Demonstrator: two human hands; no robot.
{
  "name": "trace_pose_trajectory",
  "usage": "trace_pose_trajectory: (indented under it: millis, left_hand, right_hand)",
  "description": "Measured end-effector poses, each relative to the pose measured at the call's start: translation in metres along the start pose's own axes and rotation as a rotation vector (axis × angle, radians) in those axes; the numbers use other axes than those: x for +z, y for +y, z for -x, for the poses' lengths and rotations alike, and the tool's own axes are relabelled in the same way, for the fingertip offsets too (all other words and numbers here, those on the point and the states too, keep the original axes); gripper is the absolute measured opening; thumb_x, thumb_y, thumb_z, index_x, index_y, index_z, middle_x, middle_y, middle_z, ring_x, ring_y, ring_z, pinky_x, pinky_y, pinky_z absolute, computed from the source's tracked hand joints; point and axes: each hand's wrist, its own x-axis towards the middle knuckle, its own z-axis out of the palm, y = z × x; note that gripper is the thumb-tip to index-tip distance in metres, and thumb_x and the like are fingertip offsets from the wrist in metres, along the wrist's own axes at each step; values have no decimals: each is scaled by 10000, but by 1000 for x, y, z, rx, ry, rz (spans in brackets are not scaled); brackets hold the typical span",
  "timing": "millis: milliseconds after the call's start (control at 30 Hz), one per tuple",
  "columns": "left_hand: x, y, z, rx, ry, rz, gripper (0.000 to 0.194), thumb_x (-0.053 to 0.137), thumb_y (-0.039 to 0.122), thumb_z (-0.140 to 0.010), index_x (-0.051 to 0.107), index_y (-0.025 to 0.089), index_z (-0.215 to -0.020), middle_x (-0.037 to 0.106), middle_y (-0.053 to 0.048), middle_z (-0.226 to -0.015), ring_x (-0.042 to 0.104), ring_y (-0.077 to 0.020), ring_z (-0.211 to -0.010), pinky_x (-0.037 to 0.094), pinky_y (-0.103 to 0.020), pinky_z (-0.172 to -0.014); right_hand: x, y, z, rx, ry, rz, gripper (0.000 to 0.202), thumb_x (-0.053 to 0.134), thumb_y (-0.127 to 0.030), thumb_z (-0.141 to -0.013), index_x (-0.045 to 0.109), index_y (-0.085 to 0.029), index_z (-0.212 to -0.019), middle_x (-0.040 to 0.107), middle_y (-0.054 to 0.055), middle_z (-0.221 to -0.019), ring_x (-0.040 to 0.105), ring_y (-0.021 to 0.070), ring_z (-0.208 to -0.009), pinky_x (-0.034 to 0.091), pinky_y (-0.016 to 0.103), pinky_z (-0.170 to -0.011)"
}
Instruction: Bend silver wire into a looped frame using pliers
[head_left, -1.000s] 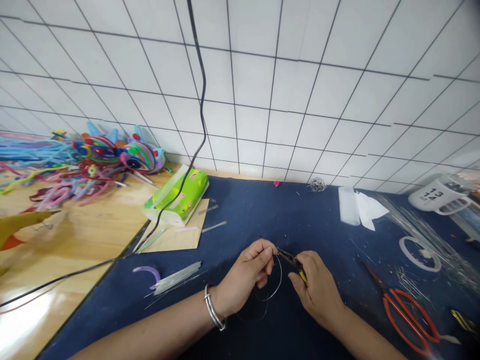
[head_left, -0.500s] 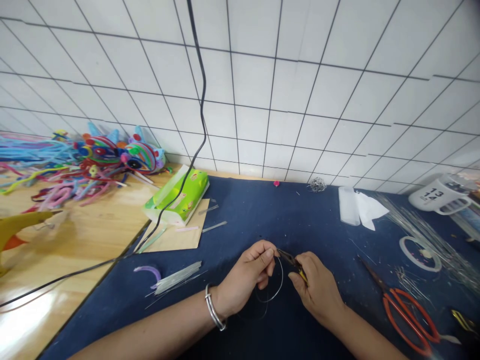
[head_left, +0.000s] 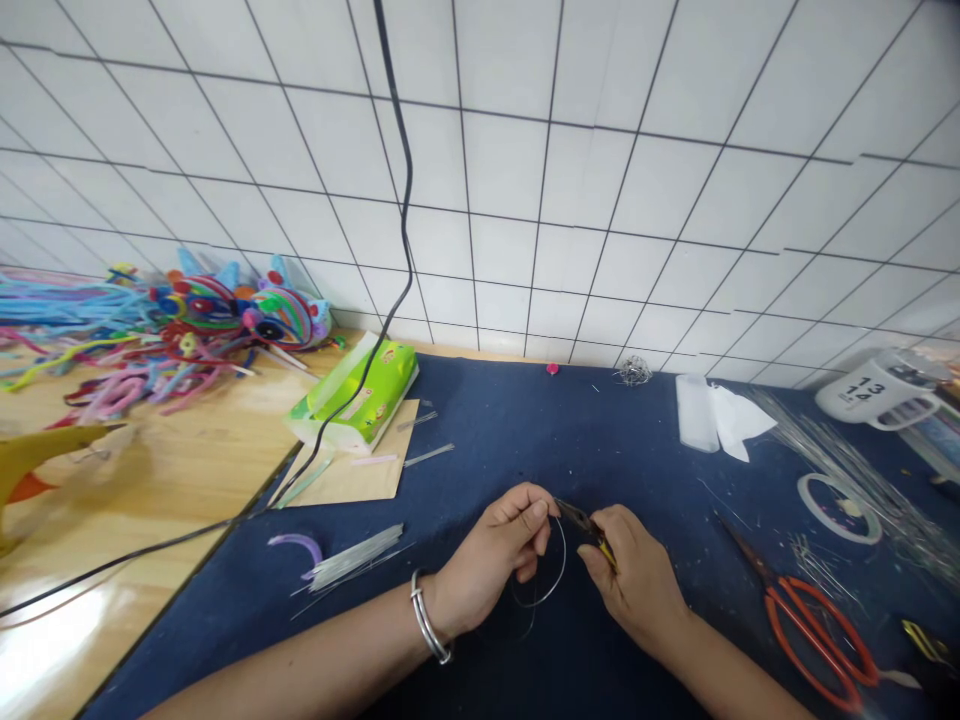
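On the bare wood at far left, a pile of pipe cleaners (head_left: 67, 300) lies by two striped figures (head_left: 281, 318), which appear complete. A tissue pack (head_left: 382, 380) rests on a card (head_left: 375, 485), partly over the table's blue mat (head_left: 487, 430). Nearer, a bundle of strips (head_left: 356, 560) lies loose beside a purple curl (head_left: 300, 545); no use of either is apparent.

Centre: the left hand (head_left: 510, 535) has a narrow grip, thumb and fingertips pinching the wire (head_left: 564, 562). The wire hangs below the fingers in an open curve above the mat. The pliers (head_left: 581, 520) reach the pinched point, their handles held in the right hand's (head_left: 637, 575) closed grip. Whether the pliers' tips bite the wire cannot be told.

Progress, as judged: curve present; no closed join visible; the work at the wire's end appears unfinished, the piece being in hand.

Right: scissors (head_left: 772, 585), a coil (head_left: 847, 537) and a mug (head_left: 859, 395) stand apart, untouched.
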Motion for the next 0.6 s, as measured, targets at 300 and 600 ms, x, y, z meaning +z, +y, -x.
trace_pose_trajectory:
  millis: [300,600]
  left_hand:
    - [1,0,0,4,0,9,160,435,325,-863,468,169,-873,406,49,-592,218,-28,-416,218,-183,-403]
    - [2,1,1,-11,4,11,161,439,330,-859,469,172,-867,405,52,-578,208,-28,-405,214,-182,-396]
  right_hand:
    - [-3,-2,-2,2,-3,-15,212,407,-351,-860,450,-162,-945,489,59,-825,467,180,-752,404,321,-662]
    - [0,2,1,-6,5,23,225,394,-363,-867,454,-160,-944,496,57,-808,477,177,-738,413,310,-648]
